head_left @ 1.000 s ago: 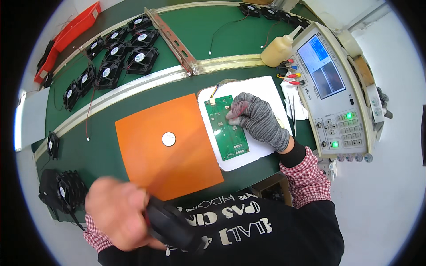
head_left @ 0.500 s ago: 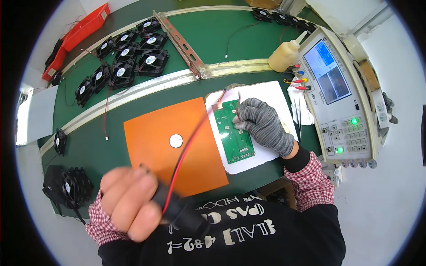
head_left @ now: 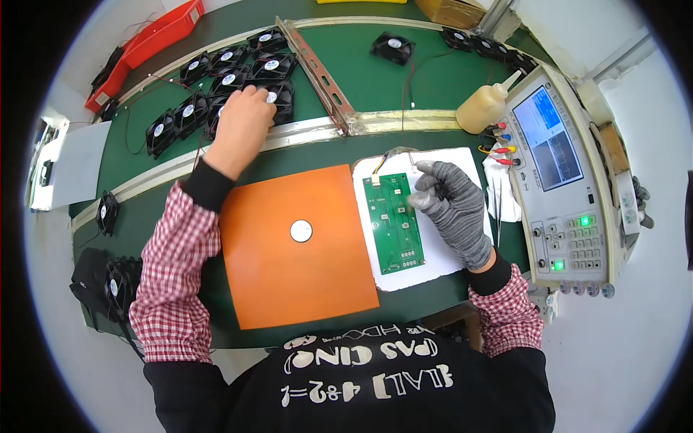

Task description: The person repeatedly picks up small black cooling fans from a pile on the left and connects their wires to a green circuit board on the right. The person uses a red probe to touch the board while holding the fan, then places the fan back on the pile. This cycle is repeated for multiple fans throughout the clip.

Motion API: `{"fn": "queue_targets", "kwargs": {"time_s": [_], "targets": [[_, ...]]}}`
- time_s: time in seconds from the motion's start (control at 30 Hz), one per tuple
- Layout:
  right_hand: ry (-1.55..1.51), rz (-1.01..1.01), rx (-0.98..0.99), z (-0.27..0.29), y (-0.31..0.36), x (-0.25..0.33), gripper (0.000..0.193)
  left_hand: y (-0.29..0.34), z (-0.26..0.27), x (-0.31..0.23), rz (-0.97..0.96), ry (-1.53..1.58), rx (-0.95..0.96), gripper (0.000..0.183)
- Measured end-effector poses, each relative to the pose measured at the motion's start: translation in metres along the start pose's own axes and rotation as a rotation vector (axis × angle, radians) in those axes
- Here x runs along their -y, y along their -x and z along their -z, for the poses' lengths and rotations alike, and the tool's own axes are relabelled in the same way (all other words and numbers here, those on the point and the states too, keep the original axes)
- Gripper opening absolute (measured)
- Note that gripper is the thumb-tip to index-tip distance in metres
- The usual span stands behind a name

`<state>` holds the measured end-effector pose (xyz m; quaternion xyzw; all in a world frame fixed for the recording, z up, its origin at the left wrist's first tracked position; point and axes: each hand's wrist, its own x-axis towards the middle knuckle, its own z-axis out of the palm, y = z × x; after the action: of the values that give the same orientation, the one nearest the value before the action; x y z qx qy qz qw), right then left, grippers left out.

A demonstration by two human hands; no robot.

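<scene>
The bare left hand [head_left: 242,130] was over the cluster of black fans [head_left: 271,66], its fingertips at the fan [head_left: 284,105] nearest the metal bar [head_left: 315,76]; whether that grip was closed, I could not tell. The gloved right hand [head_left: 456,213] hung at the right edge of the green circuit board [head_left: 390,234], its grip parted between thumb and forefinger. The board lay on a white pad [head_left: 449,278] on the tabletop [head_left: 339,148], just right of an orange sheet [head_left: 296,289] with 1 round white spot. Beyond the bar, 1 lone fan [head_left: 393,47] lay on the green surface, left of a yellowish bottle [head_left: 480,108].
</scene>
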<state>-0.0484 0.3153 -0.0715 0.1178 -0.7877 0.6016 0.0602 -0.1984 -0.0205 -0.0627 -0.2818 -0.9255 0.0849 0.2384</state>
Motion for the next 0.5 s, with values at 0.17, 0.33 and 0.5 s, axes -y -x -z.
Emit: {"fn": "queue_targets", "kwargs": {"time_s": [0.17, 0.33, 0.5], "targets": [[-0.180, -0.202, 0.295, -0.011, 0.009, 0.040, 0.054, 0.022, 0.091, -0.100, -0.343, 0.453, -0.500, 0.017], [-0.440, 0.027, 0.865, -0.041, 0.023, 0.062, 0.029, 0.053, 0.179, -0.102, -0.103, 0.081, -0.412, 0.019], [-0.395, -0.328, 1.126, -0.011, 0.028, 0.052, 0.009, 0.047, 0.148, 0.020, 0.429, 0.413, -0.901, 0.017]]}}
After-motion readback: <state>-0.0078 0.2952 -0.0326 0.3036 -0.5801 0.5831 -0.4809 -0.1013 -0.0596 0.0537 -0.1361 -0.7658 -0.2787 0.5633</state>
